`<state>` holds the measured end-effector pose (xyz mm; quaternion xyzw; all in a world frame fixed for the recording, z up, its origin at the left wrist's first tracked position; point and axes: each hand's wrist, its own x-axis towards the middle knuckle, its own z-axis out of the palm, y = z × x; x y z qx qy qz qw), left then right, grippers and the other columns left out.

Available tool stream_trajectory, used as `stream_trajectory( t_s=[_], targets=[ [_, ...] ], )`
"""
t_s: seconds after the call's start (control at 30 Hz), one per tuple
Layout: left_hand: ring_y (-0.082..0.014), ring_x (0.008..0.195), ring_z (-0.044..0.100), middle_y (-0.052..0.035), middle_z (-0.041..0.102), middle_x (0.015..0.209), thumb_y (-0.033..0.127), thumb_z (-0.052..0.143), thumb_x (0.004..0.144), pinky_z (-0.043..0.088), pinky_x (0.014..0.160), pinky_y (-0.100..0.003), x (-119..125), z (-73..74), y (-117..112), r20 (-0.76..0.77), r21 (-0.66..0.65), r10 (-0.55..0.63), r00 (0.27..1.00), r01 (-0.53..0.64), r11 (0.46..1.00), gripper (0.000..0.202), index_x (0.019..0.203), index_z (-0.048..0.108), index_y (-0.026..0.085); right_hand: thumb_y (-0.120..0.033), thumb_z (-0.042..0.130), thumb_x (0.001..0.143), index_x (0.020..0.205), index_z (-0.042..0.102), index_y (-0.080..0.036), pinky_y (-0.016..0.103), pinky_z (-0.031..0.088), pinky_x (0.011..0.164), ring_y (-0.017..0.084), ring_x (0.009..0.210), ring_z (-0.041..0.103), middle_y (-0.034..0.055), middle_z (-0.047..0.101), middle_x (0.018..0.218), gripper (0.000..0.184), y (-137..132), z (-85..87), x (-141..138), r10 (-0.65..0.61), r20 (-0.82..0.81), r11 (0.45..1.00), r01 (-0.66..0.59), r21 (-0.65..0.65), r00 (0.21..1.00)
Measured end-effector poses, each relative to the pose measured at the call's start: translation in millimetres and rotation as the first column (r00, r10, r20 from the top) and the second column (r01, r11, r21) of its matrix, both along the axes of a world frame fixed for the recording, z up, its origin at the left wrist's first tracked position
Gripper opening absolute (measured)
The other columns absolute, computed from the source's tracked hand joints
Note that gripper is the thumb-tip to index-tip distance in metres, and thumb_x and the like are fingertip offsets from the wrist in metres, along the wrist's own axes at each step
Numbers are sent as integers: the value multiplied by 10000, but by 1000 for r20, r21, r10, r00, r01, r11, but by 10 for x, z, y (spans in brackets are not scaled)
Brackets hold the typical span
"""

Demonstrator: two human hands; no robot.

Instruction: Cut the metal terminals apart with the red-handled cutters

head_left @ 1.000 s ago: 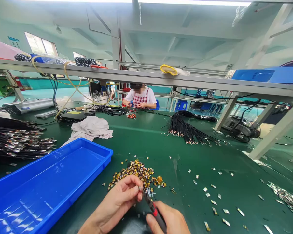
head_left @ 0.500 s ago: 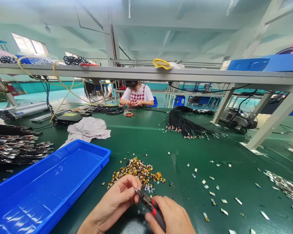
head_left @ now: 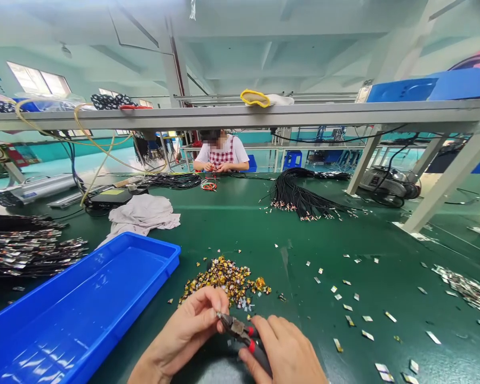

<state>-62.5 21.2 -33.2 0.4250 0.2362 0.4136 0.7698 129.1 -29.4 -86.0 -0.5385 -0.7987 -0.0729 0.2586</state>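
My right hand (head_left: 284, 346) is closed around the dark grips of a pair of pliers (head_left: 238, 326) with red bands on the handles. The plier jaws point up and left, meeting the fingertips of my left hand (head_left: 192, 325). Thumb and fingers of that hand are pinched together at the jaw tip; what sits between them is too small to make out. Just beyond both hands lies a heap of tiny gold, dark and silvery pieces (head_left: 224, 280) on the green tabletop (head_left: 224, 226).
A blue tray (head_left: 84, 298) stands at the left, near a white cloth (head_left: 144, 213) and black cable bundles (head_left: 20, 248). Small flat metallic pieces (head_left: 367, 335) are scattered at right. More black cables (head_left: 300, 192) lie farther back. A shelf beam (head_left: 224, 117) crosses overhead; a person (head_left: 222, 154) sits opposite.
The pliers have turned slightly, their jaws now lying flatter, and the handles look a little wider apart. My left hand keeps its pinch. The camera view has shifted slightly.
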Motion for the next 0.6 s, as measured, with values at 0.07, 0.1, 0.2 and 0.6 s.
stream_trajectory(
  t_s=[0.07, 0.1, 0.2, 0.6],
  targets=[
    [-96, 644, 491, 6, 558, 755, 234, 718, 766, 371, 635, -229, -2, -1, -4, -1, 7, 3, 1000, -3, 1000, 99, 729, 638, 187, -479, 597, 830, 926, 555, -227, 290, 410, 558, 206, 617, 613, 2, 617, 727, 274, 10, -19, 24, 32, 18, 999, -32, 6, 999],
    [-96, 641, 490, 7, 557, 749, 238, 721, 762, 372, 633, -229, -2, -1, -7, -2, 11, 6, 1000, -6, 1000, 104, 724, 640, 187, -479, 592, 837, 940, 553, -223, 286, 408, 555, 203, 616, 615, 4, 619, 730, 280, 14, -31, 33, 45, 26, 999, -46, 10, 999],
    [-99, 642, 488, 7, 551, 731, 258, 743, 740, 374, 626, -226, 2, 2, -12, -12, 32, 23, 1000, -22, 999, 125, 709, 649, 183, -491, 559, 862, 982, 552, -209, 288, 413, 557, 203, 623, 620, 14, 626, 740, 306, 21, -69, 37, 42, 37, 999, -42, 21, 998],
    [-96, 644, 468, 13, 536, 718, 281, 736, 747, 371, 617, -214, 87, 8, -22, -64, 89, 149, 987, -143, 986, 167, 666, 636, 175, -503, 245, 977, 1034, 566, -126, 307, 421, 506, 215, 547, 623, 40, 623, 649, 498, 8, -90, -54, -85, 96, 986, 69, 152, 992]
  ],
)
